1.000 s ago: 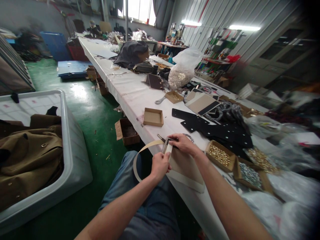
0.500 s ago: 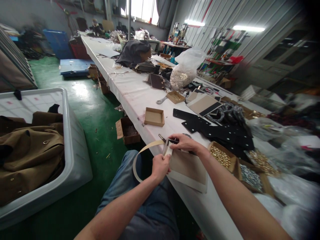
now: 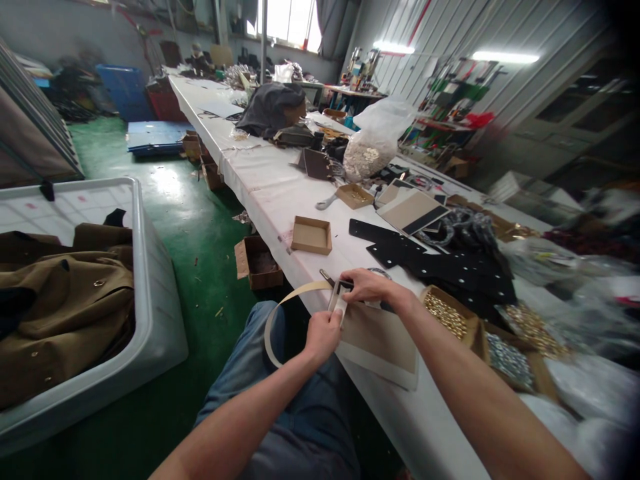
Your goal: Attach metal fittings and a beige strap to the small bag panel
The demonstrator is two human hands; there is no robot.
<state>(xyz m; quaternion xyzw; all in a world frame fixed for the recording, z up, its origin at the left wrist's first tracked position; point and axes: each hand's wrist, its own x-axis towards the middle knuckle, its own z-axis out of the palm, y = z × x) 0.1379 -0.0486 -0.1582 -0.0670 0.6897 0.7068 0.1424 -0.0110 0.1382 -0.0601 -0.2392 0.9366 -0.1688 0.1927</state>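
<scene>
Near the table's front edge, my left hand (image 3: 324, 333) is closed on the near end of a small pale strip piece (image 3: 340, 304). Just beyond it, my right hand (image 3: 367, 285) has its fingers pressed on a dark edge at the top of the same piece. A long cream band (image 3: 273, 320) curves out to the left and hangs over my leg. Beside my hands a dark tool tip (image 3: 326, 275) points up and left. Under my right wrist lies a flat beige panel (image 3: 383, 337) with a pale border.
An open cardboard box (image 3: 311, 235) stands beyond my hands. Black punched strips (image 3: 435, 267) lie right of it. Boxes of gold studs (image 3: 445, 313) and silver studs (image 3: 507, 360) are at the right. A grey bin (image 3: 155, 320) with brown cloth stands left on the floor.
The view has shifted slightly, so the scene sits a little further right. My right hand's fingers have moved slightly on the piece; my left hand keeps its hold.
</scene>
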